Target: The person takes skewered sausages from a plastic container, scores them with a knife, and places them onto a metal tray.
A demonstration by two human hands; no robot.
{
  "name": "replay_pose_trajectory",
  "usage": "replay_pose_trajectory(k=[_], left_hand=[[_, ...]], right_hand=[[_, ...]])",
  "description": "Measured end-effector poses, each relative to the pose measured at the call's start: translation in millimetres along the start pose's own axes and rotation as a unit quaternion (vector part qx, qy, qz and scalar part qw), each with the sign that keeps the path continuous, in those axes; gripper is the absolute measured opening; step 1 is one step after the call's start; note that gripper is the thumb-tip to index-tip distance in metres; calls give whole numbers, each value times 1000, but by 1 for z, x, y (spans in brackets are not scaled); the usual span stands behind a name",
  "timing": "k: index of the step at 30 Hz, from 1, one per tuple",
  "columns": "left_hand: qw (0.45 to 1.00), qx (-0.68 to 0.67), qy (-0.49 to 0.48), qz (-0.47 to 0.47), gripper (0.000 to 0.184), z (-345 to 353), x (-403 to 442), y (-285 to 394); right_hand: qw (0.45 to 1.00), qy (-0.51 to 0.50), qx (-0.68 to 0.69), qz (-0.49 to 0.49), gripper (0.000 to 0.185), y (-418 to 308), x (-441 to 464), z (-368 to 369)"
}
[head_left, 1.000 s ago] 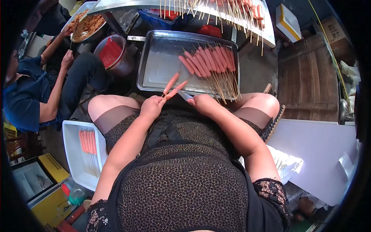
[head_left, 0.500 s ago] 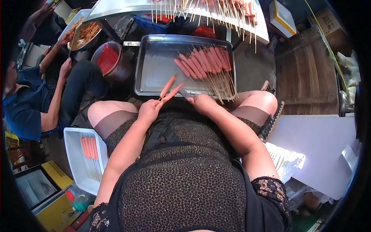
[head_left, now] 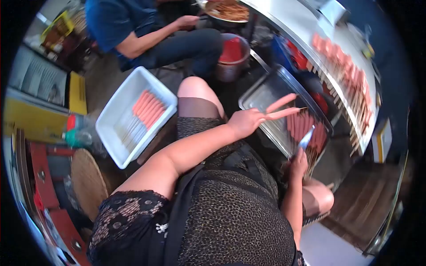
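Note:
My left hand (head_left: 246,123) is closed on the lower ends of two skewered sausages (head_left: 282,108), which point right over the metal tray (head_left: 270,131). In my right hand (head_left: 298,166) is a knife (head_left: 306,137), its blade pointing up, near the tray's lower edge. Several skewered sausages (head_left: 300,125) lie in the tray, partly behind the blade. To the left, a white tub (head_left: 167,91) holds a row of skewered sausages (head_left: 148,107), their sticks toward the lower left.
A seated person (head_left: 148,42) is at the upper left beside a bucket (head_left: 232,66) with red contents. A metal table (head_left: 284,17) bearing many skewers runs along the upper right. A round wooden stool (head_left: 88,182) and a yellow-edged case (head_left: 42,108) are at the left.
The view has swung left, bringing the white tub nearer the middle. My hands have moved apart, the knife now away from the two sausages still held in my left hand.

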State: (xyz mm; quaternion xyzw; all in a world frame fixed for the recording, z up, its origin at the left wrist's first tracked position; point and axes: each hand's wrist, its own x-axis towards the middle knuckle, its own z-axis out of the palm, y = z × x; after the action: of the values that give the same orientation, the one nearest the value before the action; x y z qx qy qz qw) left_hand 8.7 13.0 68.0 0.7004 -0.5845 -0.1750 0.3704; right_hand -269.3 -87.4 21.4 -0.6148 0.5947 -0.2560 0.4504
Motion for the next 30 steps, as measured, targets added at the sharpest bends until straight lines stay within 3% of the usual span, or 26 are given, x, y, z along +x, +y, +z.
replay_pose_trajectory(k=[1, 5, 6, 7, 8, 9, 10, 12, 14, 18, 21, 27, 30], left_hand=[[1000, 1, 19, 20, 20, -21, -1, 15], [981, -65, 137, 124, 17, -112, -16, 46], [973, -183, 129, 49, 16, -135, -32, 51], [965, -201, 153, 67, 16, -161, -44, 39], [929, -267, 256, 34, 21, -174, -59, 34], [883, -362, 298, 19, 25, -196, -73, 31], [883, -298, 361, 41, 33, -213, -83, 16], [892, -200, 392, -101, 32, -253, -121, 1], [882, -164, 347, -274, 28, -287, -165, -42], [858, -106, 314, -393, 18, -297, -239, -113], [869, -90, 316, -370, 19, -283, -283, -186], [846, -85, 335, -407, 21, -278, -278, -234], [850, -117, 327, -396, 19, -272, -277, -268]], right_hand=[[998, 23, -23, -56, 40, 28, 11, -1], [999, -5, 9, -52, 40, 17, 8, 2], [998, -15, 18, -50, 39, 22, 11, 3], [998, -17, 18, -50, 39, 22, 12, 6], [999, -22, 27, -35, 40, 20, 11, 10], [999, -28, 36, -20, 40, 19, 9, 15], [999, -31, 37, -20, 40, 17, 8, 17], [998, -33, 29, -34, 41, 13, 5, 20], [998, -40, 20, -35, 40, 15, 10, 17], [998, -49, -19, -40, 40, 15, 11, 11], [998, -58, -12, -33, 40, 6, 8, 11], [995, -61, -71, -36, 43, 19, 14, 8], [990, -42, -86, -104, 39, 48, 23, 13]])
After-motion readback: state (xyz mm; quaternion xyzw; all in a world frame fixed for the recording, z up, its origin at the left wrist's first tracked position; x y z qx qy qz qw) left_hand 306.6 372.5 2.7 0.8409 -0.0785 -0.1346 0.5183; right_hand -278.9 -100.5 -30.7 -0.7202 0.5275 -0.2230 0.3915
